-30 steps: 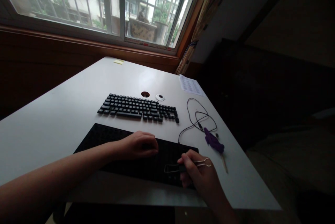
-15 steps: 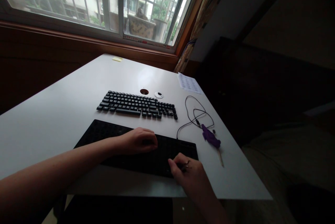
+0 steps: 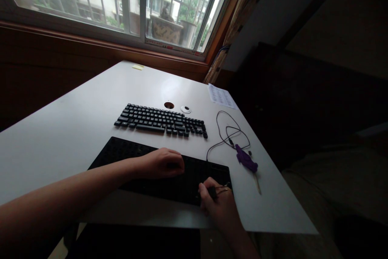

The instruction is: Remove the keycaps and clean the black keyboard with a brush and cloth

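Observation:
A black keyboard base (image 3: 194,174), stripped of most or all of its keycaps, lies near the table's front edge. My left hand (image 3: 165,163) rests on its middle with the fingers curled in; whatever they may hold is hidden. Over the base's front right part, my right hand (image 3: 216,200) pinches a small dark tool with thin metal wires, which looks like a keycap puller (image 3: 222,189). Beyond the base, loose black keycaps (image 3: 151,118) are laid out in keyboard order.
A black cable (image 3: 224,142) loops to the right of the base. Beside it lie a purple object (image 3: 247,160) with a pale stick and a small dark piece (image 3: 250,153). Farther back are a round table hole (image 3: 169,105), its white cover (image 3: 186,109) and printed paper (image 3: 222,96).
My right hand has turned slightly, and the wires of its tool show more clearly. My left hand keeps its place on the base. The whole view has shifted a little.

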`<state>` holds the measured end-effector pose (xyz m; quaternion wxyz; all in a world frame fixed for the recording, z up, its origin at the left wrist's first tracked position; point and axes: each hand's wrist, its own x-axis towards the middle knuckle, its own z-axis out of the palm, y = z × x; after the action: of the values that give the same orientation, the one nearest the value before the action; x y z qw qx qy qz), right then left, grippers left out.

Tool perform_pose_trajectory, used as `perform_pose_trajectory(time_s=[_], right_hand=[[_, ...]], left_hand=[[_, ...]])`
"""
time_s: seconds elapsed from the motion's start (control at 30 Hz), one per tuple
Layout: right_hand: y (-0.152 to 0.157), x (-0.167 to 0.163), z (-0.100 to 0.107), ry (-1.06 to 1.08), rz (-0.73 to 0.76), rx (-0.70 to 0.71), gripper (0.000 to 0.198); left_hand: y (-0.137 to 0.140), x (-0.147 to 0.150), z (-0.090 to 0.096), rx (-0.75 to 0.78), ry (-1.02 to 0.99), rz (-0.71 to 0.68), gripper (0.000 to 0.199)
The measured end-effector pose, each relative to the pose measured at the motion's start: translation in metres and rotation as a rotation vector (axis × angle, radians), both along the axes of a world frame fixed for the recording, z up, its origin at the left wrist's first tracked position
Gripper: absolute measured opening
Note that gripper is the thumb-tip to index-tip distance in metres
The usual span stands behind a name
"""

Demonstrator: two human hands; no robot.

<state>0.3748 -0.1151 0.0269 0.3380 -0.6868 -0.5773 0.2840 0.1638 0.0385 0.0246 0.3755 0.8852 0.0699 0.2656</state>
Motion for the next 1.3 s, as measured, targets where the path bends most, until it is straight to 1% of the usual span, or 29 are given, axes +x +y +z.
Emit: perform_pose_trajectory(time_s=[0.17,0.23,0.33,0.47,0.6,0.73,0.8,0.9,1.0,1.1,1.2,1.3], right_hand=[[-0.004,0.007,-0.005,0.198,-0.171,0.072,0.043],[-0.003,0.01,-0.006,0.234,-0.206,0.086,0.044],[0.0,0.01,-0.003,0.232,-0.193,0.09,0.045],[0.01,0.005,0.007,0.249,-0.176,0.117,0.042],[0.023,-0.005,0.018,0.311,-0.142,0.122,0.038],[0.033,-0.019,0.024,0.411,-0.097,0.135,0.034],[0.037,-0.025,0.023,0.456,-0.08,0.13,0.032],[0.04,-0.031,0.017,0.522,-0.07,0.129,0.03],[0.041,-0.033,0.008,0.572,-0.105,0.14,0.028],[0.042,-0.034,0.002,0.696,-0.144,0.137,0.025],[0.043,-0.034,0.002,0.836,-0.148,0.116,0.025],[0.041,-0.028,0.005,0.886,-0.213,0.14,0.026]], left_hand=[[0.0,0.0,-0.001,0.003,0.0,0.007,0.009],[0.0,0.0,-0.001,0.005,0.004,0.006,0.009],[0.0,0.0,-0.001,0.007,0.007,0.008,0.008],[-0.002,-0.001,0.001,-0.012,0.011,0.026,0.008],[-0.002,-0.001,0.002,-0.071,-0.016,0.019,0.02],[-0.001,-0.003,0.004,-0.121,-0.017,0.037,0.033],[0.0,-0.004,0.005,-0.125,-0.021,0.054,0.034],[0.002,-0.006,0.008,-0.113,-0.038,0.085,0.03],[0.004,-0.007,0.01,-0.146,-0.053,0.097,0.028],[0.005,-0.007,0.012,-0.187,-0.076,0.114,0.027],[0.005,-0.008,0.012,-0.19,-0.101,0.151,0.024],[0.006,-0.008,0.013,-0.175,-0.125,0.192,0.022]])
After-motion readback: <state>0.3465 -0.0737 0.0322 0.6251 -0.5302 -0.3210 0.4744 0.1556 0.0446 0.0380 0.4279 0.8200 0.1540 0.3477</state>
